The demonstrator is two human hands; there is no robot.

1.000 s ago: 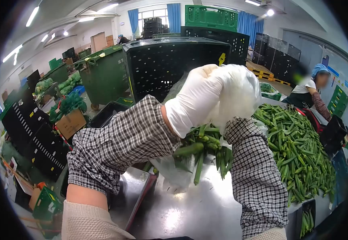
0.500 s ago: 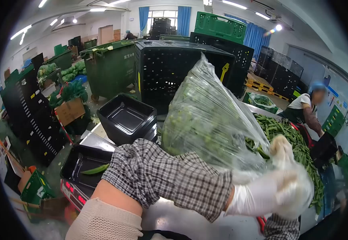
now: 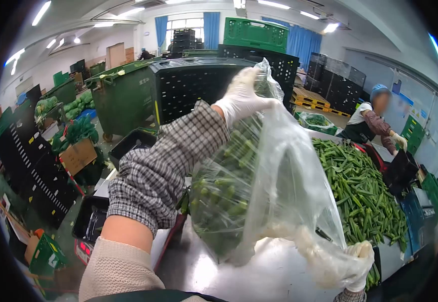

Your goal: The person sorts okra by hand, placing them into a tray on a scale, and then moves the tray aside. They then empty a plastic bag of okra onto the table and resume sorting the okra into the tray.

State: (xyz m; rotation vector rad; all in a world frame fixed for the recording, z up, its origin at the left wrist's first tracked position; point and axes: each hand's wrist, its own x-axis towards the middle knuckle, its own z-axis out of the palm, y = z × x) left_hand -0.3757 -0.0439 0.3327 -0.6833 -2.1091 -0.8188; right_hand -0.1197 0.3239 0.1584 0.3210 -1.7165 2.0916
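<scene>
A large clear plastic bag [image 3: 224,201] of green okra pods stands on the metal table in front of me. My left hand [image 3: 241,98], in a white glove, grips the bag's upper edge at the top of the bundle. Low on the right, my right hand [image 3: 360,261], also gloved, is closed on a bunched part of the same bag. Loose plastic stretches between the two hands. Beside the bag on the right lies a big heap of okra [image 3: 360,196].
At left, a black tray [image 3: 85,221] rests on a scale with red digits [image 3: 84,247]. Another black tray [image 3: 128,143] stands behind my forearm. Black crates [image 3: 194,90] and a green bin [image 3: 123,98] stand behind. A co-worker [image 3: 367,121] is at far right.
My left hand has risen from the lower right to the bag's top edge. The right hand is lower, the plastic spreads wider between them, and the view has shifted.
</scene>
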